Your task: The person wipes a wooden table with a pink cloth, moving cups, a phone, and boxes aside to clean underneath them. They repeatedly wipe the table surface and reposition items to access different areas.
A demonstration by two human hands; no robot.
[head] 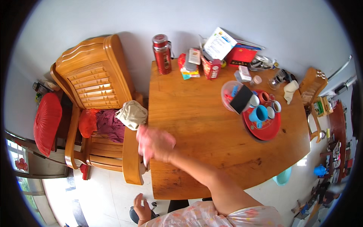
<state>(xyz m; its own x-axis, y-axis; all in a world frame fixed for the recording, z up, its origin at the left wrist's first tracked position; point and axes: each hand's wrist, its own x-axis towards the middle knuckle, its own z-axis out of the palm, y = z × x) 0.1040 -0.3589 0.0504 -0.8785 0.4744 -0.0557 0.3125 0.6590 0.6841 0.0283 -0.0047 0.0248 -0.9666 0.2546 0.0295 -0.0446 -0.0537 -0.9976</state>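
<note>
My right hand (161, 146) holds a pink cloth (146, 139) at the left edge of the wooden table (192, 119); hand and cloth are blurred, and part of the cloth hangs over the edge. Down at the bottom, beside the table's near left corner, my left hand (141, 208) has nothing in it, its fingers loosely bent and apart. On the right half of the table a red round tray (265, 133) carries a blue mug (258, 113) and several other cups. A pink plastic basket (227, 93) with a dark flat object (241, 99) across it stands by the tray.
A red thermos flask (162, 55), small boxes and a red carton (211, 68) line the wall side. To the left, a wooden armchair (96, 85) holds a beige cloth (132, 115), a purple cloth (110, 124) and a red bag (88, 123). A green basin (283, 177) is on the floor.
</note>
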